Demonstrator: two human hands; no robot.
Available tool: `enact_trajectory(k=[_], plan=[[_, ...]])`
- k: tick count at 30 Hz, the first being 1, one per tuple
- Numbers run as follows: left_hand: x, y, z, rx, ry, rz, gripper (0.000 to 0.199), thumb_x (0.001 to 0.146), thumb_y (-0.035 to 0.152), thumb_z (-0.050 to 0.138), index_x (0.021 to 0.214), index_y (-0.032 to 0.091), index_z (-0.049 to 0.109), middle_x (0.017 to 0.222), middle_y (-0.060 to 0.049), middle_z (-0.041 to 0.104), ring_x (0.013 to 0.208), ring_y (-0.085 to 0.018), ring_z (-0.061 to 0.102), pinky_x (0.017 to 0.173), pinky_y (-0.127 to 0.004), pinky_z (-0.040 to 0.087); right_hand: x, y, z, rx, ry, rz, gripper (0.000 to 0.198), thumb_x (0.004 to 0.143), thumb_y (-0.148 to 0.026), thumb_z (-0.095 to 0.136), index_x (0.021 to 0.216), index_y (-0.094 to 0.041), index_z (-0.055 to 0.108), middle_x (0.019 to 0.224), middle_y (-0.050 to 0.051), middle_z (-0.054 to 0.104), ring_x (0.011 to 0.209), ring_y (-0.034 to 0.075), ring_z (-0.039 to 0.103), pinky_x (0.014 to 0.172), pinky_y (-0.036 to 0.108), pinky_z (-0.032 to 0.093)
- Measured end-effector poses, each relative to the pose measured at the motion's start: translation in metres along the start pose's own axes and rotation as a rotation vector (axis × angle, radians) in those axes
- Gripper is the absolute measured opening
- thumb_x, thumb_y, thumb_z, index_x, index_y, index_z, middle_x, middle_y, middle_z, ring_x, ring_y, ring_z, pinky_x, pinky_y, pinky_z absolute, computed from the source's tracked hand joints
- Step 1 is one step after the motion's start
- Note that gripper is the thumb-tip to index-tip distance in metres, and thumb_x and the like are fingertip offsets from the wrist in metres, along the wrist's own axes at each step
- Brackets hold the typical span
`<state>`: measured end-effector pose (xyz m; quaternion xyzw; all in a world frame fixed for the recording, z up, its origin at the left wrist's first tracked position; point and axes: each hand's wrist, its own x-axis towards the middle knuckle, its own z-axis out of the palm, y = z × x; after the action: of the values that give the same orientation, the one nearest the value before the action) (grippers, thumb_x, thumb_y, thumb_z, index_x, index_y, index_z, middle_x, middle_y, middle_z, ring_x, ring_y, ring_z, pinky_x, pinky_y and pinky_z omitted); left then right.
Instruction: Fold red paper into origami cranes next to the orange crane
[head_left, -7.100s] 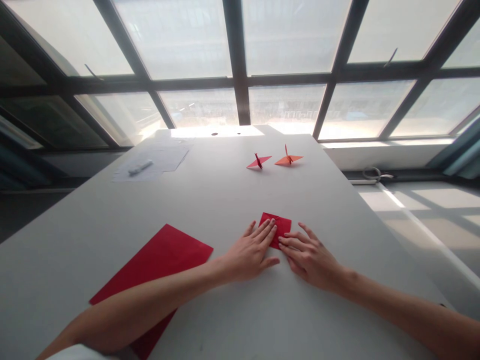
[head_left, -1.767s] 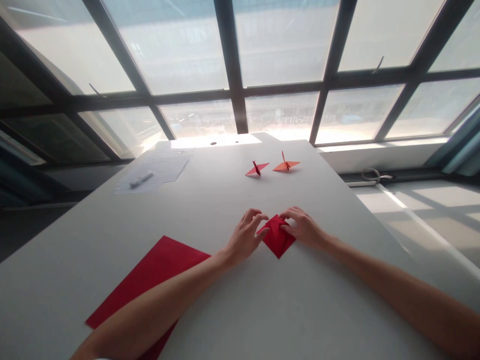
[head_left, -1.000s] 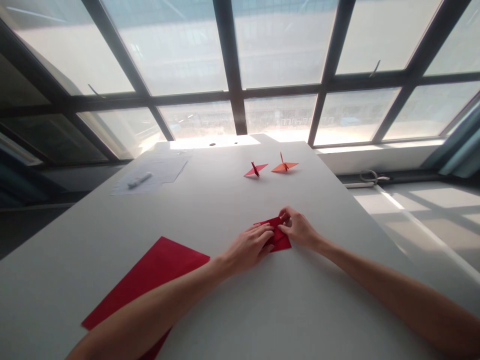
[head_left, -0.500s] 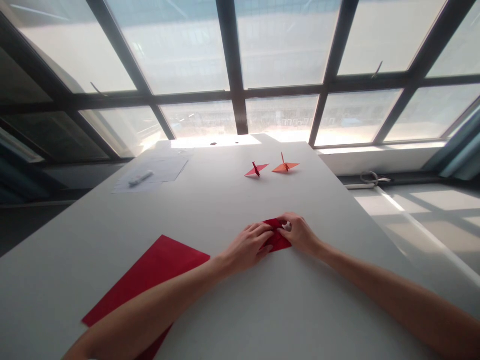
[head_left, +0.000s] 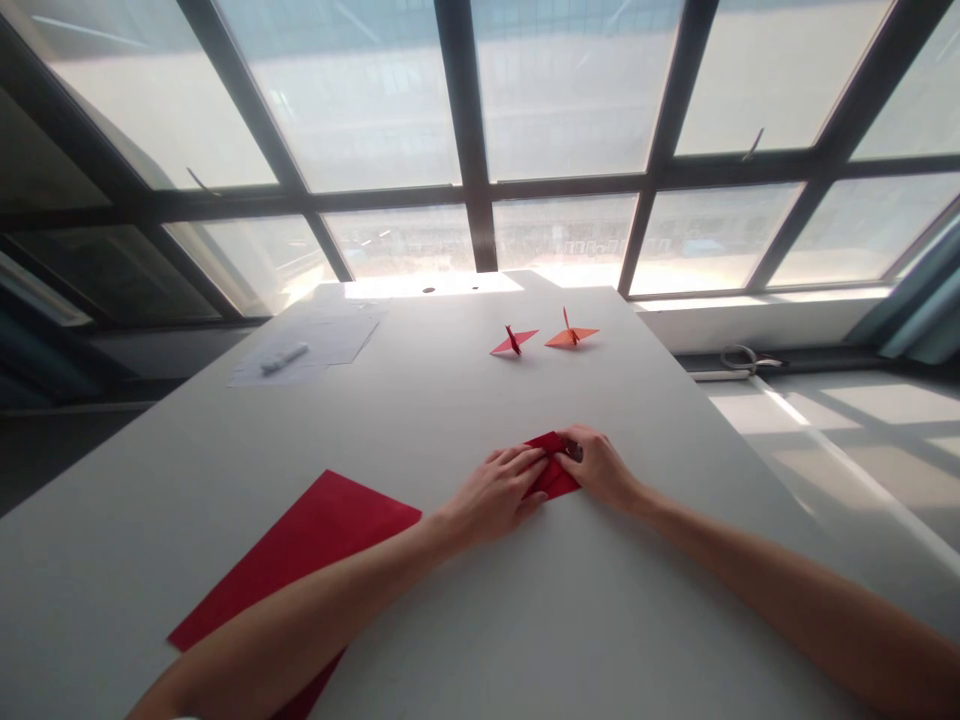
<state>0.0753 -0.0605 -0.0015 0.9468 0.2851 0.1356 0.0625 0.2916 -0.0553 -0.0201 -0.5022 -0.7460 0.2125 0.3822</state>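
Note:
A small piece of red folded paper (head_left: 559, 480) lies on the white table between my two hands. My left hand (head_left: 504, 490) holds it from the left, its fingers lying over the paper and the thumb at its near edge. At the upper right edge, my right hand (head_left: 596, 465) pinches the paper between curled fingers and thumb. The fingers partly cover the folds. Under my left forearm lies a large red sheet of paper (head_left: 315, 540), part of it hidden by the arm.
Beyond my hands stand a red paper crane (head_left: 514, 342) and an orange paper crane (head_left: 572, 335). White sheets (head_left: 349, 335) lie at the back left with a blurred whitish object (head_left: 285, 359) on them. The table's right edge drops to the floor; windows rise behind.
The right fingers have shifted slightly at the upper right edge of the folded paper, and the light gap there is now darker. The left hand stays almost where it was.

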Motion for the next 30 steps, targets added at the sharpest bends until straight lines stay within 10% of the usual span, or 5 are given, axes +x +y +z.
enact_trajectory(k=[16, 30], plan=[[0.001, -0.010, 0.005, -0.185, 0.228, -0.189, 0.028, 0.098, 0.024, 0.042, 0.120, 0.025, 0.061, 0.117, -0.006, 0.060, 0.109, -0.021, 0.056, 0.100, -0.037, 0.046, -0.005, 0.004, 0.004, -0.164, -0.070, -0.234, 0.033, 0.093, -0.010, 0.049, 0.107, -0.027, 0.072, 0.095, 0.005, 0.070, 0.091, 0.021, 0.059, 0.084, 0.033, 0.047], [0.001, 0.004, -0.002, -0.031, 0.011, -0.021, 0.036, 0.100, 0.036, 0.042, 0.132, 0.023, 0.052, 0.131, -0.009, 0.056, 0.123, -0.025, 0.048, 0.105, -0.041, 0.039, 0.002, 0.006, 0.005, -0.099, 0.018, -0.004, 0.009, 0.085, -0.016, 0.061, 0.087, -0.019, 0.069, 0.080, 0.003, 0.068, 0.075, 0.018, 0.058, 0.073, 0.029, 0.043]])
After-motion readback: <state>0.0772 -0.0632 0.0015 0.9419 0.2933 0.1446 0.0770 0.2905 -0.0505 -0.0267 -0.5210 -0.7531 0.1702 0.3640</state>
